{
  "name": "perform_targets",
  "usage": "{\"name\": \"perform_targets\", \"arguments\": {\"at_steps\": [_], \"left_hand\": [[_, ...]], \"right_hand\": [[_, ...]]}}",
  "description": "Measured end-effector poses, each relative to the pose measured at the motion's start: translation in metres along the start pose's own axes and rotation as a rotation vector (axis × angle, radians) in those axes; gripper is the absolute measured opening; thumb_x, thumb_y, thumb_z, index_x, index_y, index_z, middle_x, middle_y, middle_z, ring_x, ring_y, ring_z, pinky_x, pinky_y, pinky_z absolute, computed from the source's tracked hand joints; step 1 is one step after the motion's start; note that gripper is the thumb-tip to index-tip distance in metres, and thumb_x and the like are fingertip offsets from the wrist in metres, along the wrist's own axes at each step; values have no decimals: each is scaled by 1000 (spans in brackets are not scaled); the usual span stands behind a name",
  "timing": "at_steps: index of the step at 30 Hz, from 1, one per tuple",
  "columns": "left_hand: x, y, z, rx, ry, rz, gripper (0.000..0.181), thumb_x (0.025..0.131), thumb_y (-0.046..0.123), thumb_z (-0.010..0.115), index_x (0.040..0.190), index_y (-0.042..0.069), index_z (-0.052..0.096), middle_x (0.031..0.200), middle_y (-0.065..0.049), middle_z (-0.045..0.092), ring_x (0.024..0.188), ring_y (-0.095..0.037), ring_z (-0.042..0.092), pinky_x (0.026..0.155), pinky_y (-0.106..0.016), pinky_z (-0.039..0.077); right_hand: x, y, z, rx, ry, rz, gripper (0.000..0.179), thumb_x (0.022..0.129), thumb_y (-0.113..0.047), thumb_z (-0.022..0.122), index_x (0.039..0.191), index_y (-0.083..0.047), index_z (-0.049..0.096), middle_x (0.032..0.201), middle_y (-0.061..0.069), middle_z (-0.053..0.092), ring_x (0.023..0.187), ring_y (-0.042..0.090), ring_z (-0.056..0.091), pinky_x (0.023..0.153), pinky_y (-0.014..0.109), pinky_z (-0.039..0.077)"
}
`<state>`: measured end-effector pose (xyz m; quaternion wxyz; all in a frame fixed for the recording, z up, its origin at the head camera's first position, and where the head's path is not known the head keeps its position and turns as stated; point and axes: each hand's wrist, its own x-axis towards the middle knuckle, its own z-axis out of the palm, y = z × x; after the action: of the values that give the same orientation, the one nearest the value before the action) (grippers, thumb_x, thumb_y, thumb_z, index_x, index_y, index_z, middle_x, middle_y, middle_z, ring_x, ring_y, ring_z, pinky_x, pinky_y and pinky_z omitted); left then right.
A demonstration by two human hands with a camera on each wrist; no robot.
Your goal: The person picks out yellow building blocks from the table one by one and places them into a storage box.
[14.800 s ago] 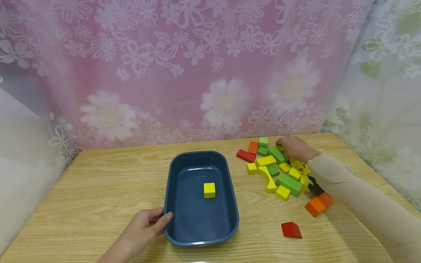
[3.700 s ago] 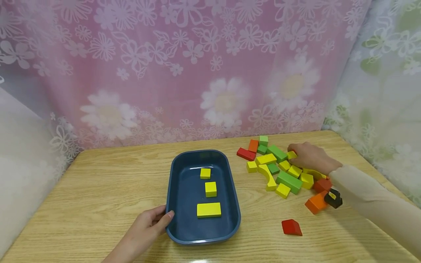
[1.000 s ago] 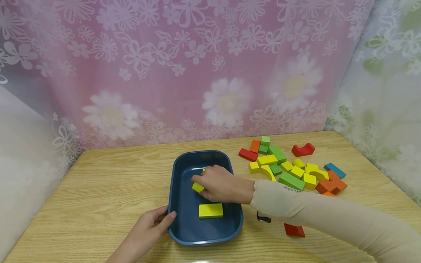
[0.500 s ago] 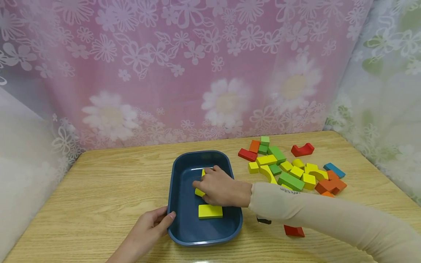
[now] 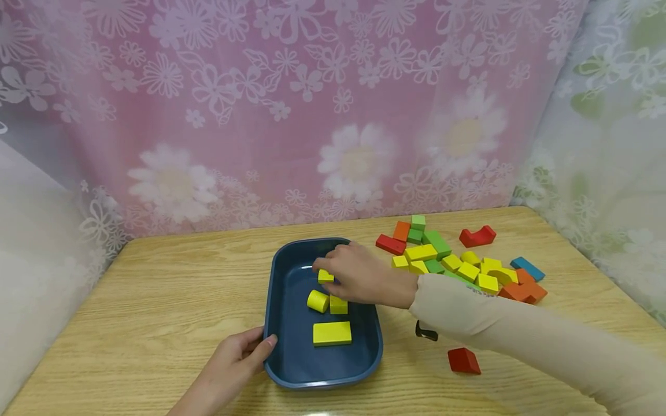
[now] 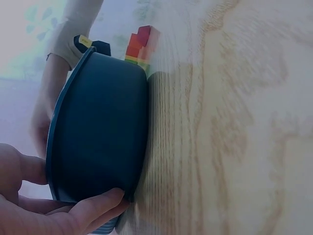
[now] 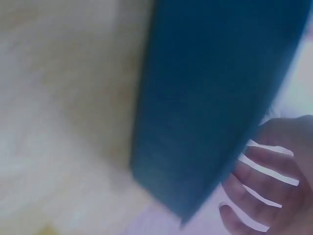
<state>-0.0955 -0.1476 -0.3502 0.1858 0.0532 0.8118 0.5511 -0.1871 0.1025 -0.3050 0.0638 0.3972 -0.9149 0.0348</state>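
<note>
My left hand (image 5: 236, 357) grips the near left side of a dark blue tray (image 5: 270, 289), thumb over the rim and fingers against the outer wall, as the left wrist view also shows. Inside lie a yellow cylinder (image 5: 318, 301), a yellow cube (image 5: 339, 306), a long yellow block (image 5: 332, 334) and a smaller yellow block (image 5: 325, 276). Over the tray's far right part hovers my right hand (image 5: 364, 274), its fingers around the smaller block in the head view; whether they touch it is unclear. In the right wrist view those fingers look spread and loosely bent, holding nothing visible.
Right of the tray lies a loose group of blocks: green (image 5: 437, 244), yellow (image 5: 487, 283), orange (image 5: 401, 231) and a blue one (image 5: 528, 268). A red arch (image 5: 477, 236) lies behind them, a red wedge (image 5: 464, 361) nearer the front. A flowered curtain (image 5: 333, 115) backs the table.
The smaller yellow block and long yellow block came into the tray, then the cylinder. My right hand has let go of the cylinder and moved up and right. My left hand stays on the rim.
</note>
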Motion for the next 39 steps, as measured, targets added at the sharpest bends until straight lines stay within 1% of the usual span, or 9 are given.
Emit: {"name": "perform_targets", "arguments": {"at_steps": [3, 7, 12, 15, 17, 22, 27, 31, 39], "left_hand": [[0, 1, 0, 5, 4, -1, 51, 101, 22, 53, 133, -17, 45, 107, -13, 66, 100, -25, 65, 80, -34, 59], [0, 2, 1, 15, 15, -8, 50, 101, 21, 53, 132, -17, 46, 106, -12, 67, 100, -25, 65, 80, -34, 59], [1, 2, 2, 27, 18, -12, 48, 101, 18, 52, 131, -18, 45, 108, -13, 67, 101, -27, 65, 80, -35, 59], [1, 2, 2, 35, 13, -10, 46, 101, 17, 51, 131, -18, 46, 109, -13, 67, 101, -27, 65, 80, -36, 59], [1, 3, 2, 41, 10, -9, 46, 101, 17, 51, 131, -18, 46, 108, -13, 67, 100, -27, 65, 79, -35, 59], [1, 4, 3, 44, 18, -16, 44, 101, 15, 51, 130, -18, 47, 108, -13, 67, 100, -27, 65, 80, -36, 59], [2, 5, 3, 44, 36, -20, 44, 101, 15, 51, 130, -17, 47, 110, -14, 67, 101, -27, 65, 80, -37, 59], [1, 4, 2, 32, 17, -5, 45, 101, 16, 51, 131, -18, 47, 109, -14, 67, 102, -28, 65, 80, -36, 59], [0, 2, 2, 26, 9, 2, 47, 101, 17, 51, 131, -18, 46, 109, -14, 67, 102, -29, 64, 81, -37, 59]], "right_hand": [[-8, 20, -12, 50, 83, 59, 24, 88, -15, 70, 111, -8, 69, 98, 5, 71, 72, 15, 62, 63, 25, 54], [-24, 52, -22, 71, 105, 174, 23, 87, -11, 71, 108, -6, 67, 96, 9, 70, 74, 19, 64, 59, 27, 55], [-47, 90, -16, 59, -2, 289, 22, 83, -2, 70, 105, -1, 69, 96, 13, 70, 82, 26, 65, 67, 35, 59], [-62, 104, -9, 52, -90, 334, 25, 82, 2, 70, 107, 0, 69, 101, 14, 70, 88, 29, 65, 73, 39, 59], [-70, 112, -5, 54, -115, 353, 26, 82, 5, 66, 107, 0, 70, 103, 15, 70, 91, 31, 66, 75, 40, 59], [-82, 125, 1, 63, -133, 361, 31, 78, 12, 60, 104, 0, 71, 101, 14, 70, 88, 30, 64, 80, 46, 58], [-82, 131, 2, 48, -201, 377, 31, 74, 14, 61, 99, -2, 70, 84, 6, 63, 74, 24, 53, 69, 41, 57], [-80, 130, 4, 21, -248, 377, 28, 74, 13, 64, 99, -1, 68, 75, 2, 54, 69, 22, 48, 62, 33, 51], [-81, 129, 7, 6, -230, 352, 32, 72, 16, 62, 98, 0, 68, 72, 1, 52, 65, 20, 47, 57, 29, 48]]}}
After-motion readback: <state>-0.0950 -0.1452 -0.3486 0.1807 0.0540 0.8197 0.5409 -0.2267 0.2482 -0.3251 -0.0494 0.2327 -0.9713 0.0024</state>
